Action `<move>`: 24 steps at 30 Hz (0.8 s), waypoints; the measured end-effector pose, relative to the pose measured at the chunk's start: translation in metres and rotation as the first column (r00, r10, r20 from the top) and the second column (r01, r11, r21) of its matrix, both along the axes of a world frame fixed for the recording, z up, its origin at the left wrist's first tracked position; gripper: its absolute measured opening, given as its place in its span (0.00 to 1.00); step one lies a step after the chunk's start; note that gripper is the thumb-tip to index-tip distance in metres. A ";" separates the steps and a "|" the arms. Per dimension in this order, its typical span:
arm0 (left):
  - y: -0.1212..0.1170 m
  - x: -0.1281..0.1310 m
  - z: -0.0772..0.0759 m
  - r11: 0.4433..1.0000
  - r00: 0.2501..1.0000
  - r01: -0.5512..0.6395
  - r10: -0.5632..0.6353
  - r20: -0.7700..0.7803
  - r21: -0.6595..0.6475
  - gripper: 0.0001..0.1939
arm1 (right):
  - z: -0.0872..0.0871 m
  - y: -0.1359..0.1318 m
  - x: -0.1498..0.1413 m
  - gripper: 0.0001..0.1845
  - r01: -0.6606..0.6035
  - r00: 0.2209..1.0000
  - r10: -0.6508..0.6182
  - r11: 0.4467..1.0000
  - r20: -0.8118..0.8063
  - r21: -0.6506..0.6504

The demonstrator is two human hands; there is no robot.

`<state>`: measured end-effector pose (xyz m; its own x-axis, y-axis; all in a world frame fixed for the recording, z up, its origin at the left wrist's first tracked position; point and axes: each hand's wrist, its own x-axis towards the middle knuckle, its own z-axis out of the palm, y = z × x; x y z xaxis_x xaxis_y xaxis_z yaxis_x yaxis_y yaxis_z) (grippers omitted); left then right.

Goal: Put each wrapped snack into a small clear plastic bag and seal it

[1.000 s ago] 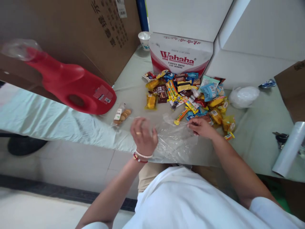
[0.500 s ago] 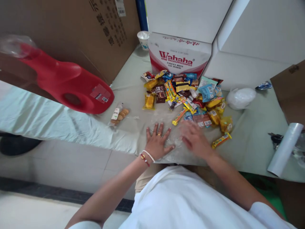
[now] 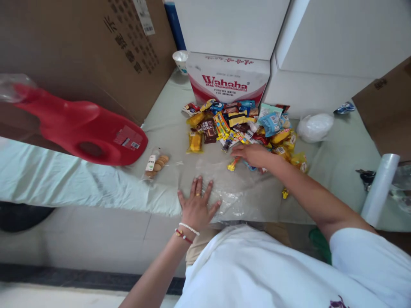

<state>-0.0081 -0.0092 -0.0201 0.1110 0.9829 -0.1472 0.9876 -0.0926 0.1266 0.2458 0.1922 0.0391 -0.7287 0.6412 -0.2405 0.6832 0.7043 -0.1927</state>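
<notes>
My left hand (image 3: 195,209) lies flat with fingers spread on a clear plastic sheet (image 3: 237,203) near the table's front edge. A beaded bracelet (image 3: 189,229) is on that wrist. My right hand (image 3: 253,155) reaches over the front of a pile of wrapped snacks, its fingers loosely curved and pointing left. From beneath its fingers sticks out the end of a yellow-wrapped snack bar (image 3: 231,166); whether they touch it is hidden. Around it lie a brown cocoa packet (image 3: 209,130), a yellow cake packet (image 3: 195,142) and a blue packet (image 3: 271,123).
A pack of round biscuits (image 3: 157,164) and a big red jug (image 3: 96,132) are on the left. Behind the pile stands a Wahaha carton (image 3: 227,79), with a paper cup (image 3: 180,62) beside it. To the right are a white plastic bundle (image 3: 316,127) and a plastic roll (image 3: 380,188).
My right hand has moved from the plastic sheet up and forward onto the snack pile, covering part of the yellow bar. My left hand stays flat on the sheet. The view has shifted slightly.
</notes>
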 end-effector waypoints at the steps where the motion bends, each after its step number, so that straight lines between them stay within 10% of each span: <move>1: -0.006 -0.002 -0.001 1.000 1.000 0.004 -0.004 0.004 -0.004 0.37 | 0.000 0.006 -0.008 0.30 -0.067 0.994 0.069 0.997 0.085 -0.032; 14: -0.016 -0.010 -0.007 1.000 0.997 0.007 -0.009 0.077 0.026 0.37 | 0.005 0.048 0.040 0.27 0.426 0.886 -0.438 0.899 0.155 0.106; 20: -0.009 -0.011 0.000 0.998 0.996 -0.012 0.007 0.087 0.061 0.32 | 0.013 0.049 0.015 0.24 0.388 0.889 -0.419 0.903 0.182 0.185; 24: 0.011 -0.012 0.006 0.997 0.998 -0.038 0.035 0.056 0.071 0.30 | 0.018 0.052 -0.021 0.23 0.164 0.972 -0.191 0.968 0.136 0.187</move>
<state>-0.0197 0.0014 -0.0141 0.0808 0.9942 -0.0707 0.9823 -0.0674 0.1747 0.2251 0.2447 0.0571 -0.5628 0.7988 -0.2127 0.8122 0.5822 0.0373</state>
